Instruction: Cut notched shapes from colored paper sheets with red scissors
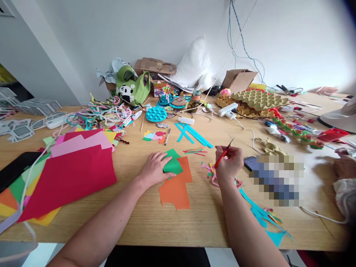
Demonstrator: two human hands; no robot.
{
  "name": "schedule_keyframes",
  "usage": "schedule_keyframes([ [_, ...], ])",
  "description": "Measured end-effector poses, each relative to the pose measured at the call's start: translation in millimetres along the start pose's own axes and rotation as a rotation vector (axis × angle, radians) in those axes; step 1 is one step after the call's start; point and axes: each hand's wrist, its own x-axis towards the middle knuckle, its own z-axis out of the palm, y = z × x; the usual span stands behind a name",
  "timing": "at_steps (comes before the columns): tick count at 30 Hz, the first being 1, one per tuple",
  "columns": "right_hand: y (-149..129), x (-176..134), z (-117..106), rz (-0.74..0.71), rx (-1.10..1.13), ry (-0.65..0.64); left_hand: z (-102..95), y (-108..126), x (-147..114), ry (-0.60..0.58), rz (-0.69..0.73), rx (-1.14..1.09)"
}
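Note:
My left hand (155, 167) lies flat with fingers apart, pressing on a small piece of green paper (174, 163). That piece partly covers an irregular orange paper (178, 191) on the table. My right hand (229, 163) is raised to the right of the papers, its fingers closed round a slim red tool (221, 157) with a thin dark pointed tip; its exact kind is unclear. Thin coloured paper strips (196, 151) lie between and beyond my hands. Paper scraps (207, 168) sit beside my right wrist, partly hidden by it.
Coloured paper sheets (80, 174) are stacked at left. Blue strips (191, 134), paper cut-outs (155, 136) and a pen (167, 136) lie ahead. Pipe cleaners (102, 115), a green panda bag (133, 87) and egg trays (256, 99) stand farther back. Another person's hand (345, 165) is at right.

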Motion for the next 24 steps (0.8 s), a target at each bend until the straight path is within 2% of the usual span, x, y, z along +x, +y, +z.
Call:
schedule_keyframes([
  [3,-2,-1,0,0.002,0.013,-0.008,0.3,-5,2,0.022,-0.017,-0.082],
  [6,-4,-1,-1,0.009,0.025,-0.003,-5.6,-11,6,0.057,-0.054,-0.256],
  [8,-5,0,-1,0.011,0.042,0.003,-14.9,-15,9,0.077,-0.11,-0.421],
  [11,-6,0,-2,0.022,0.056,0.003,-34.2,-19,11,0.03,-0.209,-0.63],
  [13,-7,1,-2,0.037,0.06,0.004,-46.2,-19,10,0.003,-0.222,-0.701],
  [15,-8,1,-3,0.051,0.072,0.004,-53.6,-15,5,0.021,-0.161,-0.689],
  [18,-9,1,-2,0.061,0.095,-0.007,-53.3,-3,-8,0.01,-0.012,-0.519],
  [20,-9,1,-2,0.065,0.101,-0.022,-47.9,6,-19,-0.058,0.059,-0.393],
  [24,-10,0,-2,0.083,0.097,-0.069,-40.2,16,-35,-0.274,0.149,-0.211],
])
